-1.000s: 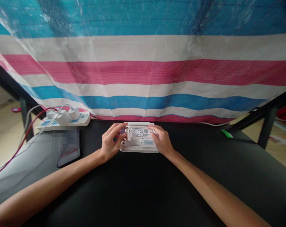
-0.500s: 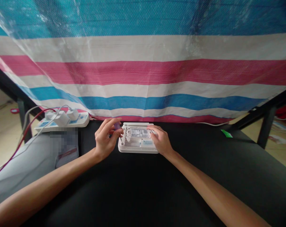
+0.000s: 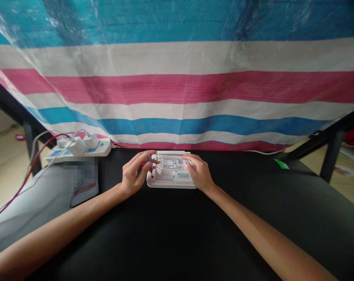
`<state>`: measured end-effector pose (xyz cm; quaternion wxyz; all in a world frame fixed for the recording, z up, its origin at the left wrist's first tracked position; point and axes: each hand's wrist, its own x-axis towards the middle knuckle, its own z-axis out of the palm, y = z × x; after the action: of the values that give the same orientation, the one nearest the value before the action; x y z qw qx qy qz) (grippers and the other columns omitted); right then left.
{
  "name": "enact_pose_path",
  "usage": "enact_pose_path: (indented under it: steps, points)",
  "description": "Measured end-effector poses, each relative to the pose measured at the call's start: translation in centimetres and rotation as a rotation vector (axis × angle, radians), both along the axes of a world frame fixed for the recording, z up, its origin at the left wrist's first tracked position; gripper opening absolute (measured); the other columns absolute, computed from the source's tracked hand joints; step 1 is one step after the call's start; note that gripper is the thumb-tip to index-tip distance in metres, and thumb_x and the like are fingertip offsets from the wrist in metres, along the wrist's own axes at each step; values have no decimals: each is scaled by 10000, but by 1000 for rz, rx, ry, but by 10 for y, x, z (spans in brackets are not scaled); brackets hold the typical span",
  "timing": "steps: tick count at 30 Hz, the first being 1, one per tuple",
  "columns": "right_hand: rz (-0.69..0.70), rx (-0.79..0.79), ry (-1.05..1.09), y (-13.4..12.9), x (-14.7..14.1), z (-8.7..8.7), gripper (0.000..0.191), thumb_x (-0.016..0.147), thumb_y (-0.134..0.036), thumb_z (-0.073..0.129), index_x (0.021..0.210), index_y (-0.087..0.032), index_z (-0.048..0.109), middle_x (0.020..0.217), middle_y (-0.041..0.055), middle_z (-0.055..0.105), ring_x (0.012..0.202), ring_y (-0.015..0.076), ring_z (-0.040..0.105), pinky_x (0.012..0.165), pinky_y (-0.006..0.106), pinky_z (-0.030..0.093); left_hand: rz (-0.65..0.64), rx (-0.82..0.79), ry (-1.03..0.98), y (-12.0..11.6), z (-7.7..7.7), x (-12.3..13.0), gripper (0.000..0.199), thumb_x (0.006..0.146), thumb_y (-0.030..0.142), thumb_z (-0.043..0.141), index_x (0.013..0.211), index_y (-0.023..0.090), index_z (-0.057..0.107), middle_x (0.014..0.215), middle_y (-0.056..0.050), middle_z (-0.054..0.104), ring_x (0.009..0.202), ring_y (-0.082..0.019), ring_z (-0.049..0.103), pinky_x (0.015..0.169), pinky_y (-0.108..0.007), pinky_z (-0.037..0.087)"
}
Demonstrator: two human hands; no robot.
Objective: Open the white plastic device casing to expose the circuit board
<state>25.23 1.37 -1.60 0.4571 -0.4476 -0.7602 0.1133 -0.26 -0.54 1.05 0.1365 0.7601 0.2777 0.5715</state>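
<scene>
A white router lies underside up on the black table, its printed label and rows of vent holes facing me. At its left end, my left hand is closed around a small screwdriver with a purple handle; the fingers hide much of it. I cannot tell whether its tip touches the router. My right hand grips the router's right end, thumb on top near the label and fingers over the far corner. A white antenna-like bar runs along the router's back edge.
To the left, a white power strip holds several plugs, with red and white cables trailing off the table. A dark phone, partly blurred, lies before it. A green packet is at the right. A striped tarp hangs behind.
My left hand has moved slightly right and inward over the router's left end, with the screwdriver in it. My right hand stays on the router's right end.
</scene>
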Motion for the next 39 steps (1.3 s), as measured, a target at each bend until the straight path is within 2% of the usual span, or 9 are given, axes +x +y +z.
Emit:
enact_pose_path:
  steps: [7,12,16,18,23,28,33,37,39]
  points:
    - [-15,1,8,1,-1,-2,311,834,-168,459,1012,-182,714,1071,111,730,1075,261,656,983,434,507,167,55,6,-10,6,5,373,850,180,724,1211,248,664,947,-22,630,786,-111,639,601,-181,584]
    - [-24,-5,15,2,-1,-3,317,831,-167,458,1013,-195,716,1071,99,732,1075,257,655,990,437,504,9,-8,71,-11,7,2,437,962,124,524,1381,251,531,1222,-103,624,883,-138,697,713,-250,624]
    - [-11,-13,14,2,0,-3,314,828,-178,462,1009,-204,717,1075,91,732,1070,255,655,993,434,500,105,3,37,-9,7,0,475,885,164,671,1336,274,568,1102,-43,635,844,-117,682,657,-203,618]
    - [-9,-19,11,2,1,-3,309,826,-183,464,1002,-196,717,1082,97,729,1073,258,653,994,437,498,143,-3,58,-9,8,0,424,858,190,711,1267,257,624,1075,-35,629,848,-117,669,649,-191,609]
    - [-7,-24,10,2,1,-3,297,825,-184,468,993,-175,712,1071,110,730,1082,265,650,1000,442,489,36,-96,41,-8,8,-1,377,961,165,537,1335,204,567,1178,-95,646,804,-108,693,672,-214,613]
    - [-8,-26,11,2,1,-2,303,827,-181,464,1003,-191,711,1087,105,726,1077,264,650,989,442,498,142,-32,43,-6,5,-2,425,867,200,690,1284,244,622,1019,-32,648,803,-109,666,617,-179,606]
    - [-6,-23,10,2,1,-2,310,826,-186,466,1008,-184,717,1095,110,725,1080,272,650,992,452,498,-13,-77,32,-3,3,-3,435,962,153,521,1390,230,519,1078,-70,670,762,-110,707,628,-203,622]
    - [-11,-27,8,2,1,-2,316,825,-179,464,1015,-199,716,1088,95,727,1078,263,651,988,441,500,90,-1,44,-3,4,-4,403,887,213,673,1285,224,611,981,-40,670,741,-105,674,593,-182,601]
    - [-13,-19,8,1,1,-2,313,833,-187,461,1017,-194,715,1081,101,727,1074,263,652,983,436,503,106,42,83,-3,6,-6,412,870,221,697,1275,228,619,1001,-40,673,781,-115,673,624,-196,601]
